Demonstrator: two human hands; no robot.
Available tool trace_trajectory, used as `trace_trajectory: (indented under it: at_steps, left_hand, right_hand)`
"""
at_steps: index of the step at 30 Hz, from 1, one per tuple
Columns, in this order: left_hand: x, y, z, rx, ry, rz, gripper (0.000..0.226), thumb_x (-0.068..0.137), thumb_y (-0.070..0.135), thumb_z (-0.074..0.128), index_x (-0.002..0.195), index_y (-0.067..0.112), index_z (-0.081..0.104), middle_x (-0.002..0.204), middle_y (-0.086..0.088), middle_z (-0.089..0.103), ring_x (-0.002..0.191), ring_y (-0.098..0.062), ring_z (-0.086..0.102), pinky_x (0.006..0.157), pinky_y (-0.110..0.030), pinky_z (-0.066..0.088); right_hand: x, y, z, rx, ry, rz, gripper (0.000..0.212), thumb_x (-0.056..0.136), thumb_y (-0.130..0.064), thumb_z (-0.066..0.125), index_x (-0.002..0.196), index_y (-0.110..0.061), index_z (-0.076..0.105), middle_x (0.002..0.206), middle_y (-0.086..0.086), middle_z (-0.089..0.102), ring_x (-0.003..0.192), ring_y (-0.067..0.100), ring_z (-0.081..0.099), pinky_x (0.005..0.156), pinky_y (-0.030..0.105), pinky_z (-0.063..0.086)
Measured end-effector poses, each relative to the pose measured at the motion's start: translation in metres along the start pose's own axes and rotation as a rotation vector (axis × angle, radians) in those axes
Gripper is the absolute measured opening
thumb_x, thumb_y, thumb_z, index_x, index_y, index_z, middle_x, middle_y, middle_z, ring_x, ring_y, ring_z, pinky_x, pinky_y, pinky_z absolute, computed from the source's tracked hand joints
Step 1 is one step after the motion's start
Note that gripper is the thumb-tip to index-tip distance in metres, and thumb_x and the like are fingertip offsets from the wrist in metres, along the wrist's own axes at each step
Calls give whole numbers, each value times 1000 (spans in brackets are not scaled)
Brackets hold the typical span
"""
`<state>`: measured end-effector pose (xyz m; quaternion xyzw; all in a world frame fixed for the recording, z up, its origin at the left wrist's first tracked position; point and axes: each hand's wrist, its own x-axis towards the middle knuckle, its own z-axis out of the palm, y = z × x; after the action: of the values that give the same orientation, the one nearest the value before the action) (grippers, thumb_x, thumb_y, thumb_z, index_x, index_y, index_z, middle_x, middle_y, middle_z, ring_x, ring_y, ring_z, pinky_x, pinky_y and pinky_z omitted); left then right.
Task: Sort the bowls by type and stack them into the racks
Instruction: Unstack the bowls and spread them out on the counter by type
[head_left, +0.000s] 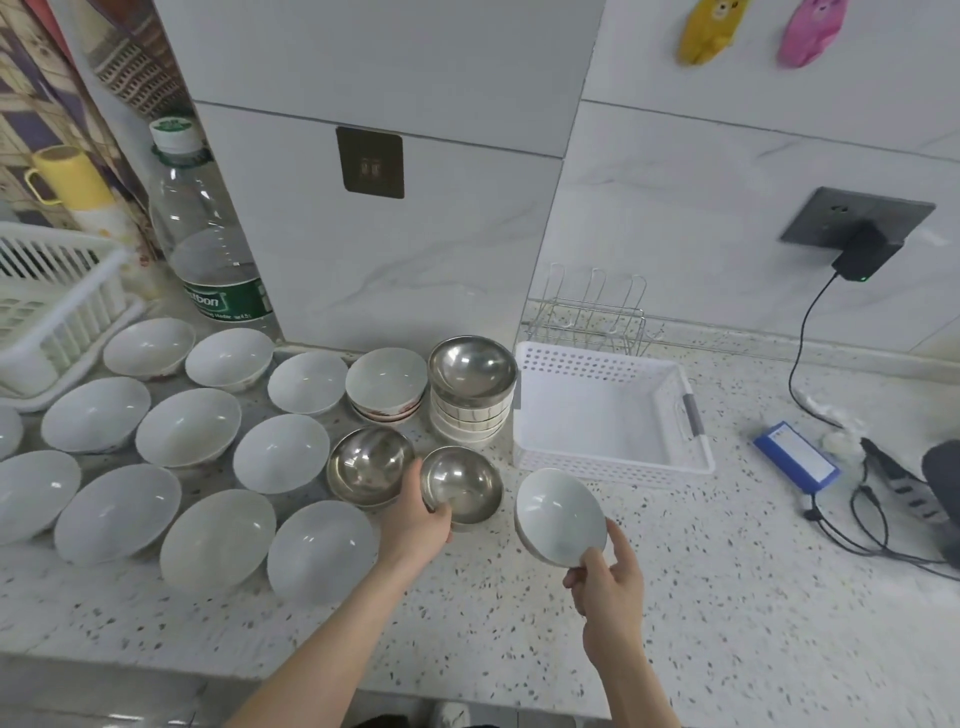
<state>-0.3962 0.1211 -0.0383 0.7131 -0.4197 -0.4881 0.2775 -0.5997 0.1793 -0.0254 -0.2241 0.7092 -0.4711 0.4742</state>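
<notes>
My left hand (418, 522) grips the near rim of a steel bowl (462, 483) beside another steel bowl (370, 464) on the counter. My right hand (608, 577) holds a white ceramic bowl (558, 514) tilted above the counter, just in front of the white perforated basket (696, 415). A third steel bowl (472, 366) tops a stack of white bowls (470, 421) left of the basket. Several white bowls (218, 535) lie spread across the left of the counter. A wire rack (597, 306) stands behind the basket.
A white dish rack (57, 306) sits at the far left, with a large water bottle (208, 234) beside it. A blue box (797, 454), black cables (867, 519) and a plugged charger (865, 254) occupy the right. The counter's front edge runs along the bottom.
</notes>
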Motion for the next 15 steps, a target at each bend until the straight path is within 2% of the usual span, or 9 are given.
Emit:
trace_trajectory:
  at_steps: [3, 4, 6, 9, 11, 13, 15]
  left_hand:
    - [3, -2, 4, 10, 6, -28, 70, 96, 18, 53, 154, 34, 17, 87, 6, 69, 69, -7, 72, 55, -11, 44]
    - [2, -2, 4, 24, 12, -34, 69, 96, 18, 52, 154, 34, 17, 87, 8, 67, 70, -6, 71, 51, -5, 38]
    - [1, -3, 5, 40, 30, -35, 69, 97, 14, 50, 154, 33, 17, 85, 14, 57, 71, -6, 70, 43, -4, 37]
    - [-1, -4, 6, 34, 36, -38, 69, 98, 15, 51, 154, 33, 16, 85, 13, 53, 71, -8, 70, 44, -8, 42]
    - [2, -5, 6, -10, 30, -71, 70, 98, 18, 53, 154, 35, 14, 83, 3, 63, 59, -10, 68, 42, -16, 46]
    - [3, -7, 6, -67, 18, -120, 72, 97, 22, 53, 154, 38, 11, 81, -6, 72, 47, -10, 62, 38, -20, 42]
    - [4, -10, 5, -127, 8, -164, 74, 97, 24, 53, 154, 38, 8, 84, -10, 73, 47, -13, 63, 39, -23, 41]
  right_hand:
    - [7, 0, -1, -6, -32, 1, 56, 91, 1, 44, 139, -27, 49, 57, 13, 54, 36, 5, 44, 37, 17, 36]
    - [8, 0, -1, -3, -46, 3, 56, 90, 2, 44, 138, -27, 50, 58, 14, 54, 36, 5, 44, 37, 17, 36]
    - [10, 1, 0, -6, -73, 7, 56, 90, 3, 44, 137, -28, 51, 58, 13, 54, 36, 4, 44, 37, 17, 36]
    - [12, 3, 3, -24, -104, 11, 57, 89, 4, 43, 137, -26, 51, 51, 9, 54, 37, 5, 43, 37, 18, 35]
    - [13, 5, 4, -40, -123, 17, 58, 90, 3, 43, 139, -26, 50, 48, 8, 54, 37, 6, 42, 37, 19, 35]
    - [12, 7, 4, -48, -142, 16, 59, 90, 3, 43, 141, -26, 48, 48, 8, 53, 38, 6, 42, 37, 19, 34]
    - [11, 9, 4, -55, -160, 6, 58, 90, 3, 43, 140, -27, 48, 48, 8, 54, 37, 6, 42, 37, 19, 35]
